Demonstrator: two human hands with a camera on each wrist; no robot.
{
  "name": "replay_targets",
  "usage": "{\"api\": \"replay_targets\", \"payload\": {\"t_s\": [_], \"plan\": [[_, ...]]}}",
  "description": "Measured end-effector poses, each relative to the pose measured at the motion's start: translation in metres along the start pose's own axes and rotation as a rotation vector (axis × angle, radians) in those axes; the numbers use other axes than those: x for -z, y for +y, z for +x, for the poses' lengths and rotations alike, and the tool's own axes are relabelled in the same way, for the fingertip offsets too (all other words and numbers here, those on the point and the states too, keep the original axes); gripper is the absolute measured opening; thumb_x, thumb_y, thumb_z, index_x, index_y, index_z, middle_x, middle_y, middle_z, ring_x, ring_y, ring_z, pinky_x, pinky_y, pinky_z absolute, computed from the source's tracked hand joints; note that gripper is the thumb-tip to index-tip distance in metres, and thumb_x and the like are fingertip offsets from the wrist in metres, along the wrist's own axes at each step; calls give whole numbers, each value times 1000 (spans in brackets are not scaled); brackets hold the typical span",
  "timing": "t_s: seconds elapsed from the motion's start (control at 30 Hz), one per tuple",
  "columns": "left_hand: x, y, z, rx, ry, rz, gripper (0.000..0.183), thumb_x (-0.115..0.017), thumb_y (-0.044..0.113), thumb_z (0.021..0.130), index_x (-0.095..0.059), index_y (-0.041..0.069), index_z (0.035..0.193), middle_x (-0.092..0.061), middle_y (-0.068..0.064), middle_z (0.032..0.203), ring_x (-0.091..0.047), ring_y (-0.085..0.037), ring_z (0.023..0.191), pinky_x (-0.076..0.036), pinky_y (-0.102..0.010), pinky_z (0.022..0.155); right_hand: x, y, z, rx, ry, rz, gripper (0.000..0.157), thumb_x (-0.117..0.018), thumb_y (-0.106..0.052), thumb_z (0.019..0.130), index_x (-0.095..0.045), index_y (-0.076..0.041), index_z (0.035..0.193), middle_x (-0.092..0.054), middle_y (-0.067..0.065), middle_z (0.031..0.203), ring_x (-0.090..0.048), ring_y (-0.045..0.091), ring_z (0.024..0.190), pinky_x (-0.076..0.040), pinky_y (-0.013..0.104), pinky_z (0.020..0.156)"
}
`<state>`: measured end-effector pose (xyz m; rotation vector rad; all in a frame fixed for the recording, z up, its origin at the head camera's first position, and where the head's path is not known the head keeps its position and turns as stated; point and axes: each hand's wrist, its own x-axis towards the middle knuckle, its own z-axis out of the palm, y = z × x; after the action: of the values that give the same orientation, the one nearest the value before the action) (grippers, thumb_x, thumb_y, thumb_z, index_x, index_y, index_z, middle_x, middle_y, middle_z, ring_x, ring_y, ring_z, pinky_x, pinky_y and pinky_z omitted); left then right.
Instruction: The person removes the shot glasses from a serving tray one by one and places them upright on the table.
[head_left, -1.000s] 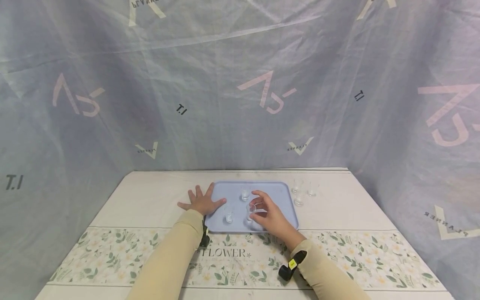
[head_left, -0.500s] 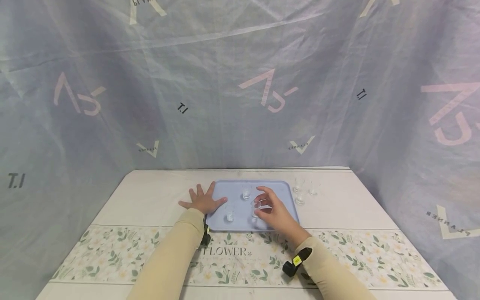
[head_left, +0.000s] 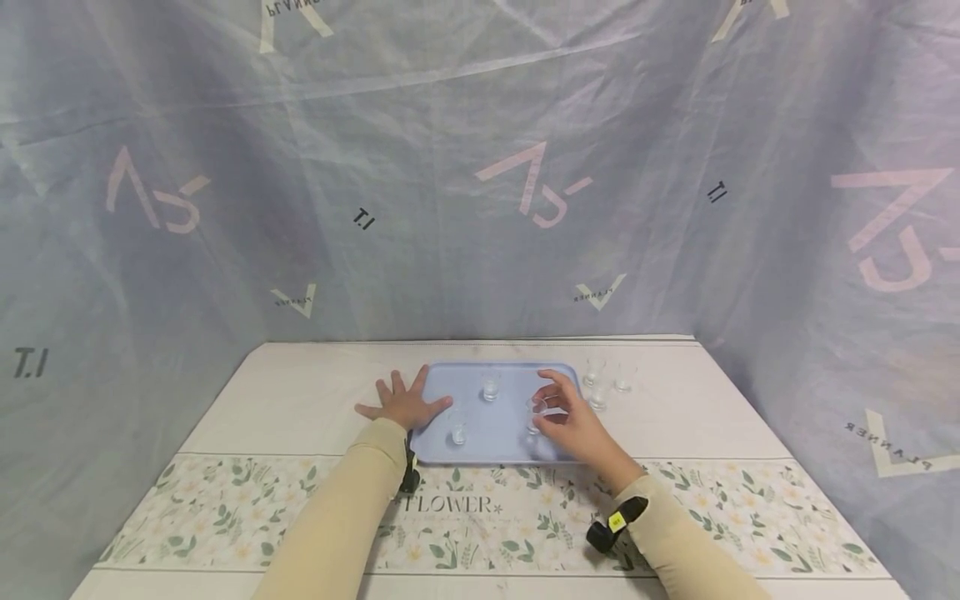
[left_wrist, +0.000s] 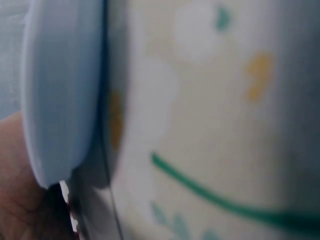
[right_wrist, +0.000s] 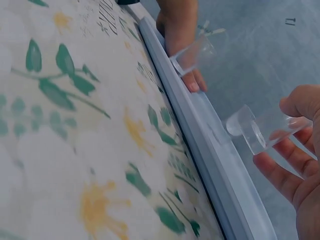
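My left hand [head_left: 405, 406] lies spread across the left edge of the light blue tray [head_left: 438, 379], thumb over the tray and the other fingers on the tablecloth. Over the tray's right half, my right hand [head_left: 573, 421] holds a small clear shot glass [head_left: 533, 422] between thumb and fingers. In the right wrist view that shot glass [right_wrist: 252, 135] shows its thick base pointing away from the palm. Two more shot glasses are on the tray, one toward the back [head_left: 491, 388] and one at the front left [head_left: 459, 432].
Just right of the tray stand three clear shot glasses, a back one [head_left: 592, 373], a right one [head_left: 624, 381] and a front one [head_left: 597, 400]. A floral band [head_left: 697, 508] crosses the white tablecloth in front. Grey fabric [head_left: 420, 267] hangs behind and at both sides.
My right hand has moved rightward over the tray with the shot glass in its fingers. The left hand and the other shot glasses have kept their places.
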<state>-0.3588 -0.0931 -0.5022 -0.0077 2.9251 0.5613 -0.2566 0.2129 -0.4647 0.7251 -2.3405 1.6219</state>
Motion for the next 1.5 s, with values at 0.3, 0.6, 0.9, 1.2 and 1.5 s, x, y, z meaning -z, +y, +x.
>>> {"api": "replay_targets", "payload": {"t_s": [0.3,0.6,0.9,1.2,1.5], "plan": [[7,6,-5,1,-16,-11,96,-51,78,88,-10,35,164,5,-23,167,11,-52,150,5,-88,98,21,0,-5,14,42,-63,74,-71,16,85,-36,2,149,-60,31,114,-63,48,101,-57,52,85],[4,2,-2,0,-14,7,97,-49,79,88,-8,35,164,5,-24,167,11,-53,150,4,-89,98,40,2,-11,7,65,-98,74,-70,17,84,-36,3,148,-60,33,113,-62,49,100,-55,59,84],[9,5,-9,5,-18,2,96,-50,77,89,-11,32,164,4,-25,167,9,-53,150,3,-88,99,56,4,-20,-8,84,-150,73,-70,16,85,-36,2,148,-60,31,112,-63,46,101,-59,48,83],[11,7,-12,5,-14,1,95,-50,77,90,-12,31,164,3,-25,167,8,-53,150,2,-88,100,70,9,-27,-21,109,-166,74,-69,17,84,-36,4,148,-61,30,112,-63,46,101,-58,52,85],[12,8,-15,0,-9,-7,94,-51,75,91,-14,30,164,2,-25,167,7,-53,150,2,-88,100,83,15,-33,-12,129,-203,74,-69,18,83,-35,6,148,-61,30,111,-63,46,99,-59,46,83]]}}
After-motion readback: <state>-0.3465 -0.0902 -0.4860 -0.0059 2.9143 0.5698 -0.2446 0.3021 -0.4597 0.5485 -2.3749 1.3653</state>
